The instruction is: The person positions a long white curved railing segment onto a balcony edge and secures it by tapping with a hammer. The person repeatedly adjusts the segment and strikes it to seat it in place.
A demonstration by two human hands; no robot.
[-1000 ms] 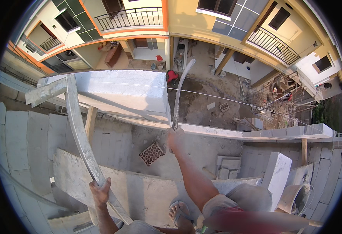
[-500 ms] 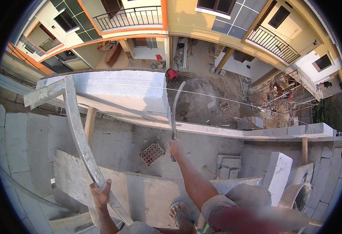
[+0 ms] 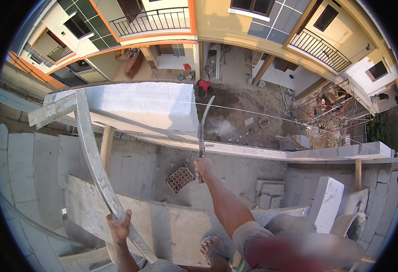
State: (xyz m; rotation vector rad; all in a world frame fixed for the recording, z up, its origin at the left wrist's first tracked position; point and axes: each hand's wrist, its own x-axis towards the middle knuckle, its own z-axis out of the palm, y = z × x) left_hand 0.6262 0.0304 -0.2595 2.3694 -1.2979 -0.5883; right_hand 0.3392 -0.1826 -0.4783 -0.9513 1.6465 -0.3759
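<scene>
My left hand point(image 3: 120, 225) is closed around the lower part of a long grey bar point(image 3: 92, 156). Slanting up and away, the bar meets a short crosspiece point(image 3: 56, 110) at its far end, beside a large white block point(image 3: 140, 119). My right hand is not in view. At the right, a person with a blurred head point(image 3: 305, 252) reaches out an arm point(image 3: 226, 199) in a grey sleeve. That person's hand point(image 3: 201, 167) grips a narrow curved metal tool point(image 3: 203, 124), close to the block's right end. The tool's exact kind is unclear.
A taut white string point(image 3: 253, 112) runs above the wall point(image 3: 253, 151). Below lie a patterned perforated block point(image 3: 180, 178) and stacked pieces point(image 3: 270, 192). A board point(image 3: 171, 225) crosses near a sandalled foot point(image 3: 213, 249). A white block point(image 3: 327, 204) stands at right; a courtyard lies beyond.
The other person's hand on the curved tool has risen slightly and looks sharper. A pale dust patch shows in the courtyard. My left hand keeps its grip on the bar.
</scene>
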